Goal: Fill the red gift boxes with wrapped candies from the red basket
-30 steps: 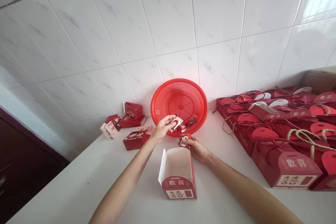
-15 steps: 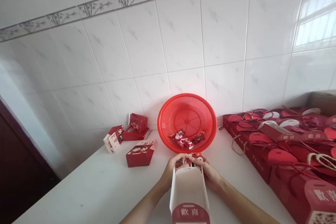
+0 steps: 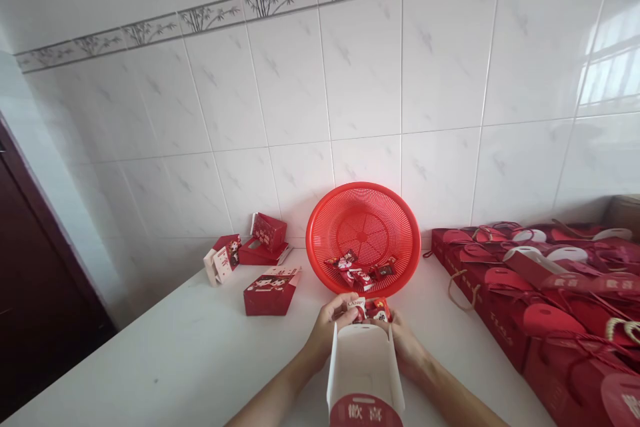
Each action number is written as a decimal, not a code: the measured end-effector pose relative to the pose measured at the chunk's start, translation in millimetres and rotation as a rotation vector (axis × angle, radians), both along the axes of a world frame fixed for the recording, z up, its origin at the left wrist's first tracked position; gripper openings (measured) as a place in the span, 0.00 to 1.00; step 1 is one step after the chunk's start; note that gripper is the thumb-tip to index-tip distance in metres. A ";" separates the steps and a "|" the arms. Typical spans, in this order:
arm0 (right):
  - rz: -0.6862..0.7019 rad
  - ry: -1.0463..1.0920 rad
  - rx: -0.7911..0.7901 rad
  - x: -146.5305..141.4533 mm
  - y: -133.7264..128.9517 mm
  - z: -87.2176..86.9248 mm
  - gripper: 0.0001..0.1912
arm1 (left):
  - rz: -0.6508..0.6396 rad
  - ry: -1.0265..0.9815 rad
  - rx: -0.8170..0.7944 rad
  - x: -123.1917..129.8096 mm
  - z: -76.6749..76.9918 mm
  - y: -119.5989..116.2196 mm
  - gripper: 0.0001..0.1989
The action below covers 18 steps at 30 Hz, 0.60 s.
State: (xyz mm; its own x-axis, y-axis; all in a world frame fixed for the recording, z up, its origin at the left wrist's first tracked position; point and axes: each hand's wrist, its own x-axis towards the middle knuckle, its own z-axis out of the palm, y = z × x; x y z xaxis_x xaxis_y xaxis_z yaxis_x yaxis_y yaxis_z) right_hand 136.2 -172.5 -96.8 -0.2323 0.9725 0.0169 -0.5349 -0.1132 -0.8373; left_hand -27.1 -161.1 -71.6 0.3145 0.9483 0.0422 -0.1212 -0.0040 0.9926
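Note:
My left hand (image 3: pixel 327 332) and my right hand (image 3: pixel 407 347) meet over the open end of a white-lined red gift box (image 3: pixel 365 373), gripping a small bunch of red-and-white wrapped packets (image 3: pixel 369 310) between them. The packets sit just above the box mouth, partly hidden by my fingers. Close beyond my hands stands a round red plastic basket (image 3: pixel 363 195), tilted against the wall. Several similar packets (image 3: pixel 357 270) lie in its lower part.
Flat and half-folded red boxes (image 3: pixel 271 290) lie left of the basket on the white counter (image 3: pixel 150 347). Stacked red gift boxes with rope handles (image 3: pixel 525 300) fill the right side. A cardboard box (image 3: pixel 623 210) stands behind them, and a dark door frame (image 3: pixel 35 280) is at far left.
My hands have moved from the basket to the box mouth and come together around the packets. The box now sits lower in view, and the camera has tilted level.

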 end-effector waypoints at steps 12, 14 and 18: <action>-0.004 0.032 -0.084 3.7 -0.1 4.3 0.23 | 0.060 -0.062 -0.045 1.8 11.1 -2.3 0.31; -0.039 0.048 -0.121 4.7 -0.3 6.6 0.25 | 0.088 -0.063 -0.036 1.4 13.0 -1.0 0.29; -0.044 0.039 -0.130 5.8 -1.8 10.9 0.28 | 0.115 -0.068 0.028 -1.5 15.3 6.9 0.26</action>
